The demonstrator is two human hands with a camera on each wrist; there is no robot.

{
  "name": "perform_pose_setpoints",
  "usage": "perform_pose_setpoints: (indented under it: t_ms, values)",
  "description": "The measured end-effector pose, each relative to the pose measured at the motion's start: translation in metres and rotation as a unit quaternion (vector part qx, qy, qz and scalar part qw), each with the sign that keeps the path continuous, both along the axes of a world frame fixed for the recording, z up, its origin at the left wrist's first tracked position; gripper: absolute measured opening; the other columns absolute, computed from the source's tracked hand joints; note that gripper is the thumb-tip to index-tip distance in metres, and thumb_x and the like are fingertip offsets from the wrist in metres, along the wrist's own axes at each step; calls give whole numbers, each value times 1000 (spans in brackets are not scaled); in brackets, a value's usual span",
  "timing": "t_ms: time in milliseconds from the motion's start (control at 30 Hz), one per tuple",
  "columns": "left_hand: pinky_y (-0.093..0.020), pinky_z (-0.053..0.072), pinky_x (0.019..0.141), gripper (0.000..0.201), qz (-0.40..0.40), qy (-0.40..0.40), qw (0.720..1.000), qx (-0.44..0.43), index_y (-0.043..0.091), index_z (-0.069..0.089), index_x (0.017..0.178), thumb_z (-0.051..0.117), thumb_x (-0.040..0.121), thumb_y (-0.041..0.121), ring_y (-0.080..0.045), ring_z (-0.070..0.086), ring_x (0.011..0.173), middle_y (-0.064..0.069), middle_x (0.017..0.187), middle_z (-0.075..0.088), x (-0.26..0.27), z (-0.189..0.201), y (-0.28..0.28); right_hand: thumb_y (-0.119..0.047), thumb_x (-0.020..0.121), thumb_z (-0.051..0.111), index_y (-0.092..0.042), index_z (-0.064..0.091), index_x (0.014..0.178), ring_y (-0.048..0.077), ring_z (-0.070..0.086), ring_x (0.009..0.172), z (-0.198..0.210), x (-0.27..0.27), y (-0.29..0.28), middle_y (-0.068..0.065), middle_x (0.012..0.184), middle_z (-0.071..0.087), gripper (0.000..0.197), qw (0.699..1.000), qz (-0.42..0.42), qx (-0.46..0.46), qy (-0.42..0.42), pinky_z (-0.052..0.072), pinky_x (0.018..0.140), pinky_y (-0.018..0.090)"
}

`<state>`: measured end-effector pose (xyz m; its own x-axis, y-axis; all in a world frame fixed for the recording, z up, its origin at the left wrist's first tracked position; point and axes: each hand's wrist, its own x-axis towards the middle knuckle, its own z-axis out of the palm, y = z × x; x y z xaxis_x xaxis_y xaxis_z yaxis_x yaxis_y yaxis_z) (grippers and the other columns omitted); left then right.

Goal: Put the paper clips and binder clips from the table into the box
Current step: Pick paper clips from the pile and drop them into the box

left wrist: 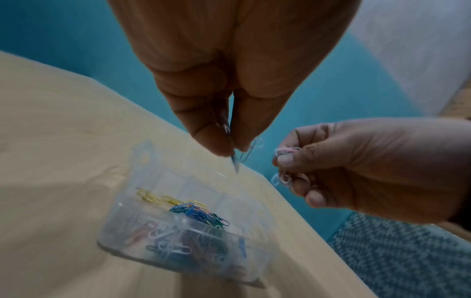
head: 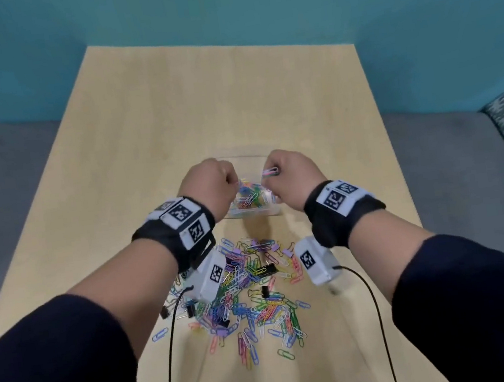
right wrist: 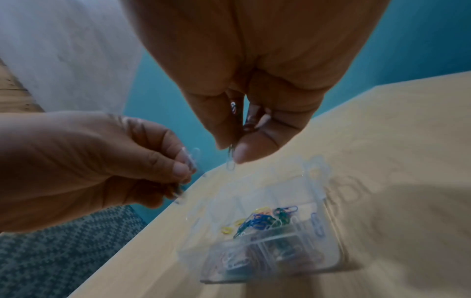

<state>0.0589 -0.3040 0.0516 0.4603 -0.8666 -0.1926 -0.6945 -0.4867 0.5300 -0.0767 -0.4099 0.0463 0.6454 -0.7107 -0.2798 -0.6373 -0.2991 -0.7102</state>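
**Inspector A:** Paper clips (head: 252, 299) remain heaped on the table (head: 172, 130), on the wrist side of both sets of fingers. The clear box (head: 254, 209) sits directly below the fingertips and is already partly filled with coloured clips.

**Inspector B:** We confirm. The left hand (head: 211, 183) is curled shut, thumb and fingers (left wrist: 211, 139) pinching a few clips (left wrist: 244, 153) that dangle beneath the tips. The right hand (head: 293, 175) is likewise curled, gripping a small bunch of pink and pale clips (head: 270, 172) that pokes out past the knuckles.

**Inspector A:** We judge the step in hand to be the drop: both loads are poised over the box. The next move calls for the fingers to part while staying above the opening, so nothing lands outside the walls (the clips are light and may cling together).

**Inspector B:** Counts. One box, two hands. The loose paper clips are too many and too tangled to count; we say dozens. Of black binder clips (head: 267, 269) we make out about five in the heap, plus several small lilac ones (head: 274, 247); more may lie hidden under the wrists.

**Inspector A:** The clips held in each hand are blurred; we cannot give exact numbers.
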Motion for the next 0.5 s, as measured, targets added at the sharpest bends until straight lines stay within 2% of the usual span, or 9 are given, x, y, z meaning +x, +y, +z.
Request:
perform_pose_setpoints:
  t_ms: [33,100,167,233,300,367,433,500]
  values:
    - [-27,43,70,11,-3,-7,1000,4,16,69,90,61,83,15,-23,62,83,-3,92,64,1,-1,-3,-17,80,64,-19,60,82,27,64,74,0,4,-2,3,79,63,5,1000,7,2,5,56,72,45]
    - [-28,41,76,21,7,-9,1000,-2,19,68,105,61,85,18,-24,59,92,-5,105,60,6,-6,0,-28,84,66,-21,62,102,21,60,83,0,2,-2,0,93,61,20,999,23,-19,35,51,79,35]
    - [-29,41,79,22,24,-7,999,-29,20,67,106,61,85,18,-24,59,91,-7,105,59,7,-8,15,-33,88,63,-21,60,113,17,55,90,-1,-15,3,-2,102,57,28,997,35,-54,46,44,80,29]
    - [-30,43,78,16,27,3,999,-46,20,68,99,61,85,19,-22,59,84,-4,97,59,-1,-10,41,-29,89,59,-22,60,105,16,56,84,-5,-42,18,-2,98,60,17,997,41,-51,29,44,75,28]
    - [-31,45,74,7,-1,26,999,-35,21,67,86,61,84,19,-18,57,77,1,88,59,-20,-14,77,-25,88,57,-23,60,89,18,58,76,-16,-74,42,-3,87,62,3,995,72,-31,54,47,70,30]
    - [-31,46,71,9,-77,64,995,11,22,64,77,57,83,21,-13,56,73,6,80,58,-46,-25,116,-24,87,53,-25,56,80,19,58,76,-27,-107,72,-3,84,62,8,982,147,-10,117,48,71,34]
    - [-29,45,69,18,-160,91,980,72,21,61,76,45,82,29,-11,53,73,9,79,55,-73,-38,151,-25,87,47,-23,53,80,21,56,79,-36,-135,101,-1,87,59,10,955,240,-4,174,46,70,35]
    - [-31,46,73,29,-228,96,963,103,21,61,80,35,81,35,-14,54,80,6,85,55,-97,-52,173,-24,88,44,-20,53,85,25,54,85,-43,-152,128,4,93,57,11,925,318,-26,205,41,71,36]
